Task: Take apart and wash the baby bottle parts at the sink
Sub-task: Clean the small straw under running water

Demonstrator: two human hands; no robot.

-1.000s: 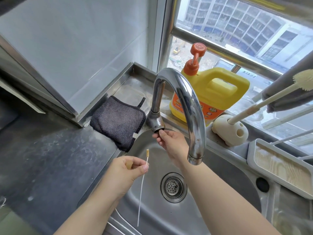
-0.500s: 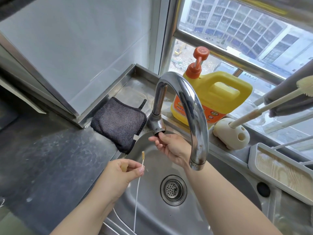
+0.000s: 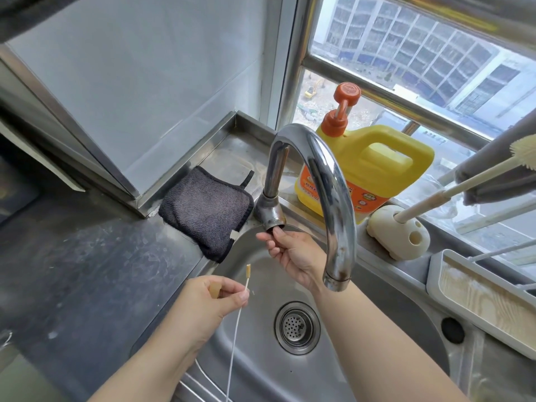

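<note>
The left hand pinched a thin brush, bristles up, wire hanging down. The right hand gripped the tap at its base.

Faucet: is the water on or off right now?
Off. No stream leaves the faucet spout and the sink basin shows no running water. The right hand grips the knob at its base.
</note>
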